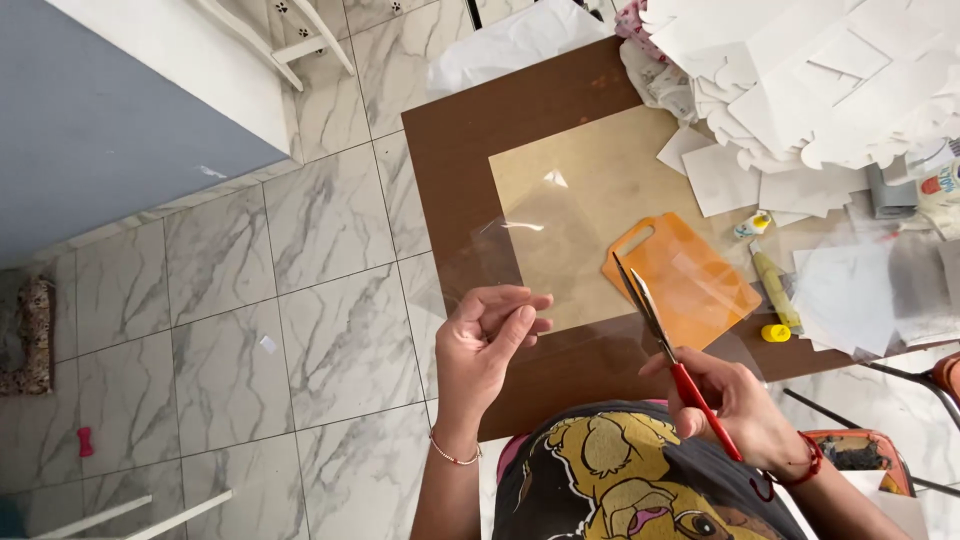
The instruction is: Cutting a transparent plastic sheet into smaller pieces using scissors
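From the head camera, the left hand is pinching the near edge of a clear plastic sheet, fingers closed narrowly on it, holding it up over the left part of the brown tabletop. The right hand is wrapped around the red handles of a pair of scissors — the blades are standing slightly parted and pointing away from the person, just beside the sheet's right side, though whether they are touching it is hard to tell.

The sheet is overhanging the tabletop's left edge, with bare marble floor lying open beyond it. Between the two hands the near strip of tabletop is lying free.

To the right, an orange cutting board is lying close behind the blades. Beyond it a glue tube with a yellow cap is resting near the edge, and a heap of white cut paper shapes is crowding the far right corner. A grey cabinet is standing well apart on the left.
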